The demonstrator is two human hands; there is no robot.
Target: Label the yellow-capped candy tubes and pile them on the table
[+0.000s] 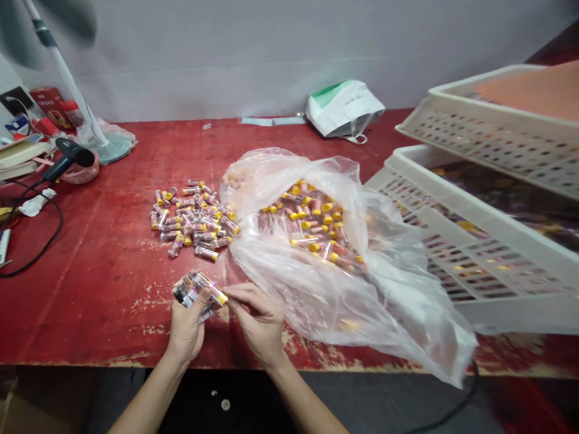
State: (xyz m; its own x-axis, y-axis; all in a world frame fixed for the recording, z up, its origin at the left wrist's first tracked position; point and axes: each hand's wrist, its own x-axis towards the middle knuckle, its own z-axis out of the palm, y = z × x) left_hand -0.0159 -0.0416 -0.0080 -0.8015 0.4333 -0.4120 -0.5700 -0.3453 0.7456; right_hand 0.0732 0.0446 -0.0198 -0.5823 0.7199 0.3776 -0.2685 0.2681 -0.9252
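My left hand (187, 328) is closed around a small clear tube (208, 288) with a yellow cap and a printed wrap. Also in its grip are shiny printed pieces (187, 288), which could be more tubes or wrappers; I cannot tell which. The fingertips of my right hand (259, 322) pinch at the tube's yellow cap end. Just beyond my hands lies a loose pile of similar yellow-capped tubes (199, 220). To its right, an open clear plastic bag (289, 301) holds many more tubes (316, 217).
White perforated crates (488, 241) are stacked at the right, with tubes inside the lower one. A white and green bag (346, 108) lies by the wall. At the left stand a fan (67, 84) and a dark handheld device (67, 158) with a cable on the red table (108, 241).
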